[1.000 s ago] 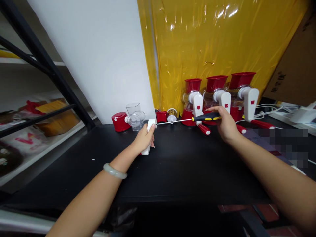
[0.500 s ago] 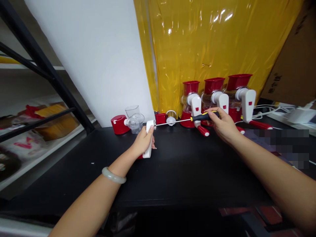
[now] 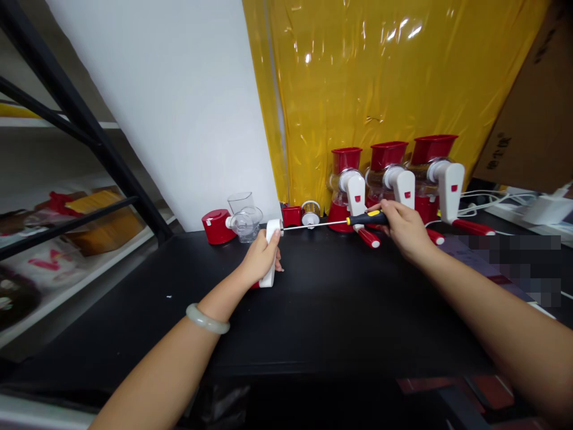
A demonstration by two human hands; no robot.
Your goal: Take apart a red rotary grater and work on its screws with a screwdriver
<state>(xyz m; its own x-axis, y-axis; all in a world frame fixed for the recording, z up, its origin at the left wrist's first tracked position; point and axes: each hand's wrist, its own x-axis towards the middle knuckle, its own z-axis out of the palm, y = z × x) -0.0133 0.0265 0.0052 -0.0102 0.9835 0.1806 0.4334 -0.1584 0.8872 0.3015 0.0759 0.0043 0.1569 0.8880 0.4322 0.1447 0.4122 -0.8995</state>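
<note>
My left hand point(image 3: 261, 257) is wrapped round a white crank handle point(image 3: 270, 276) with a red grip, held upright over the black table. In my right hand point(image 3: 405, 230) is a screwdriver point(image 3: 364, 218) with a black and yellow handle, lying almost level. Its long metal shaft points left, and the tip meets the top of the crank handle; the exact contact is too small to make out. Behind my left hand stand a clear plastic housing point(image 3: 246, 224) and a red base point(image 3: 219, 226). A grater drum point(image 3: 310, 214) lies beside a red part point(image 3: 292, 215).
Three red and white rotary graters point(image 3: 350, 179) stand along the yellow plastic-wrapped backing point(image 3: 335, 89). White cables and a power adapter point(image 3: 548, 209) lie at the right, near a cardboard box point(image 3: 528, 119). A black metal frame and shelves point(image 3: 89, 257) border the left side.
My right hand's fingers have shifted on the screwdriver handle, now covering its rear end. My left hand and the crank handle stay almost in place.
</note>
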